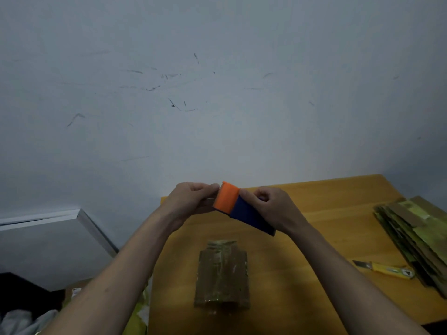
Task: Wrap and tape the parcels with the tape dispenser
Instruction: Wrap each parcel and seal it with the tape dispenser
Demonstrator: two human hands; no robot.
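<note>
I hold a tape dispenser (238, 209) with an orange head and a dark blue body up above the yellow table (314, 213). My right hand (268, 209) grips the blue body from the right. My left hand (193, 201) pinches at the orange end, where a bit of clear tape seems to sit between the fingers. Below them on the table lies a brown cardboard parcel (222, 276) covered in glossy tape, upright toward me, touched by neither hand.
A stack of flattened cardboard pieces (416, 238) lies at the table's right edge. A yellow utility knife (384, 268) rests beside it. A scuffed white wall rises behind. A white board (60, 235) and dark clutter stand off the table's left side.
</note>
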